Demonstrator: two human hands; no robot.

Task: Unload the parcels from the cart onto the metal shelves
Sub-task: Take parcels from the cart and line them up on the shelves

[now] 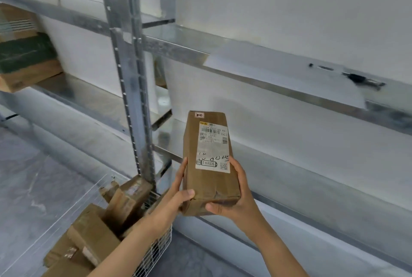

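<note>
1 long brown cardboard parcel [208,165], left grip [176,196] and right grip [237,194] both curled round its near end; white wire-mesh cart [156,252] holds at least 4 brown boxes [95,239].

One held parcel [209,161], perhaps five cart parcels [95,239], two shelved boxes [24,58].

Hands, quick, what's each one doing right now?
Left hand: holds the cardboard parcel, fingers curled round its lower left edge.
Right hand: holds the same parcel at its lower right corner.
</note>
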